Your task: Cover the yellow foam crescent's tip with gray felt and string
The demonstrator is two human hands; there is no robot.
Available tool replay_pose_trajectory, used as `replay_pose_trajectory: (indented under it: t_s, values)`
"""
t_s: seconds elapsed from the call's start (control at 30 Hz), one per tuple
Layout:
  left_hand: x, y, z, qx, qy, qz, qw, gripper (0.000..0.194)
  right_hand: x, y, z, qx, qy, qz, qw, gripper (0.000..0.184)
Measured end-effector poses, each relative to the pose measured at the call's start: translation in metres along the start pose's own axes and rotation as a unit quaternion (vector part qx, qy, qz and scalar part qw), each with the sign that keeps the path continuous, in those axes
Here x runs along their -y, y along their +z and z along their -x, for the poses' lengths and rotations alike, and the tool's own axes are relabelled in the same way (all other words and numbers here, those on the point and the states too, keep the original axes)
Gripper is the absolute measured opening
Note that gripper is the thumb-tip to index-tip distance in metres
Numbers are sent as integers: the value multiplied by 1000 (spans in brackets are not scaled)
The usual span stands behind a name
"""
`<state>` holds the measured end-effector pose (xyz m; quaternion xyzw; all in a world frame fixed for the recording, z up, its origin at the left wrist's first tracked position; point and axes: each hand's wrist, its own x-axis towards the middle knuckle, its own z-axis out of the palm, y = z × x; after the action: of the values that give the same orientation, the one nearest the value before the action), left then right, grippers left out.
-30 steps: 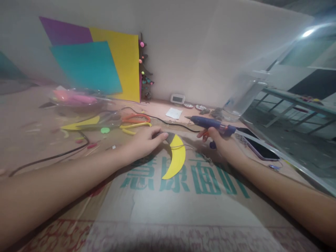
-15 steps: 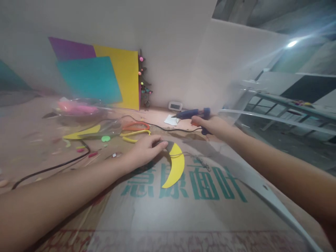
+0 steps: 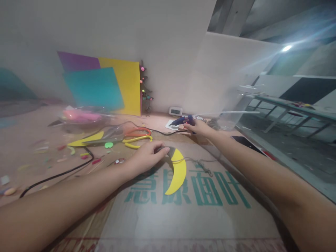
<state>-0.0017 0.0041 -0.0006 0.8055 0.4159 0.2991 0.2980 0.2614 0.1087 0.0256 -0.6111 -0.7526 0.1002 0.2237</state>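
Note:
My left hand (image 3: pixel 151 156) presses on the upper end of a yellow crescent moon cutout (image 3: pixel 180 171), pinching it near a grey patch. A thin cord crosses the cutout and trails right to a small tangle (image 3: pixel 206 169). Farther back, my right hand (image 3: pixel 201 127) grips a dark blue hot glue gun (image 3: pixel 183 120), a small red light showing on it. The gun's nozzle points left, over a white paper scrap (image 3: pixel 172 125) by the wall. A pale glue stick (image 3: pixel 225 112) seems to extend rightward from behind the gun.
Scissors (image 3: pixel 138 137) with orange and yellow handles lie left of centre, near a yellow piece (image 3: pixel 91 139) and scattered bits. A black cable (image 3: pixel 63 171) loops there. Coloured sheets (image 3: pixel 94 87) lean on the wall. A small digital clock (image 3: pixel 175 111) stands behind the gun.
My right hand has brought the glue gun lower and a little left, closer to the paper scrap. The left hand stays on the crescent. The view has shifted slightly upward.

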Motion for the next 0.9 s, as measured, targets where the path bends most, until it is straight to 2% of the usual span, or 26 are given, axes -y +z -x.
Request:
replay_pose_trajectory:
  t_s: [0.1,0.2,0.3,0.37,0.43,0.53,0.63,0.77,0.9]
  values:
    - [-1,-1,0,-2,-3,2,1000,36,-5,-11,17,0,-25,43,999,46]
    - [-1,-1,0,-4,-10,14,1000,36,-2,-19,43,-4,-59,75,995,41]
    - [0,0,0,-8,-6,24,1000,36,14,-22,71,-17,-115,72,991,36]
    - [0,0,1,-10,-1,25,1000,35,31,-21,88,-28,-109,8,994,36]
    - [-2,0,1,-9,-1,21,1000,35,48,-17,103,45,-71,-93,992,39]
    - [-5,-1,2,-5,-18,30,999,35,65,-13,117,199,-31,-232,951,54]
    - [-3,-1,1,-5,-37,49,998,36,65,-19,118,285,-11,-244,927,58]
    - [1,0,1,-2,-44,57,997,37,52,-42,106,341,-56,-162,924,33]
    - [2,-1,2,28,-31,65,997,37,45,-56,98,304,-92,-69,946,26]
